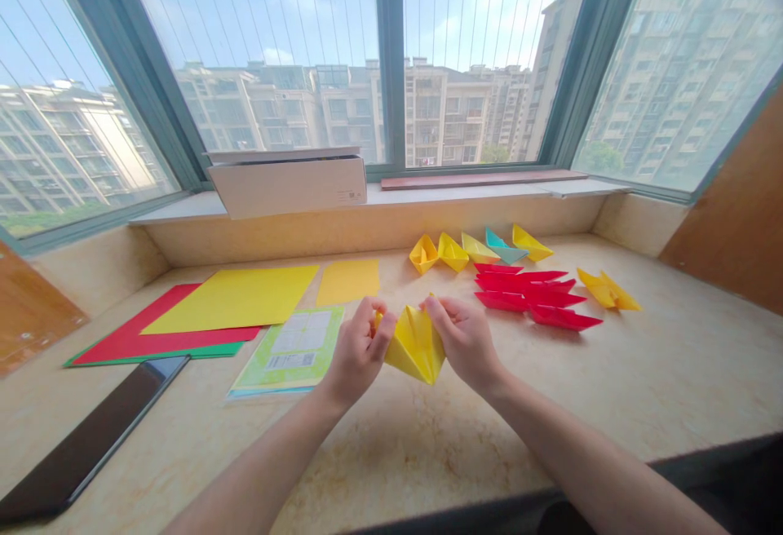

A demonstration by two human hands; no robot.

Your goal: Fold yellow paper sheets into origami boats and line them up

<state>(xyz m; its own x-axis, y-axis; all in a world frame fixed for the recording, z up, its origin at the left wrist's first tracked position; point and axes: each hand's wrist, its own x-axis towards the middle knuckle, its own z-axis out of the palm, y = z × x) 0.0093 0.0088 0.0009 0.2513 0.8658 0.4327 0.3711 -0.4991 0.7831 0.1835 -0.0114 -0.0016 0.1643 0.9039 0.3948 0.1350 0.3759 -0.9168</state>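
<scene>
Between my left hand (358,353) and my right hand (465,341) is a half-opened yellow origami paper boat (416,347). Both hands pinch its top edges with their fingertips, and its pointed lower end hangs free above the counter. Nearest my left hand lies a green-and-white printed paper packet (292,349). Several folded paper boats in yellow and teal (453,251) stand beyond my hands, and several red ones (538,294) lie to the right of them.
The marble counter (391,445) holds loose yellow sheets (236,298), a red sheet (140,333), and a dark tablet (91,437) at the left. Another yellow boat (607,290) sits at the right. A white box (287,184) rests on the windowsill.
</scene>
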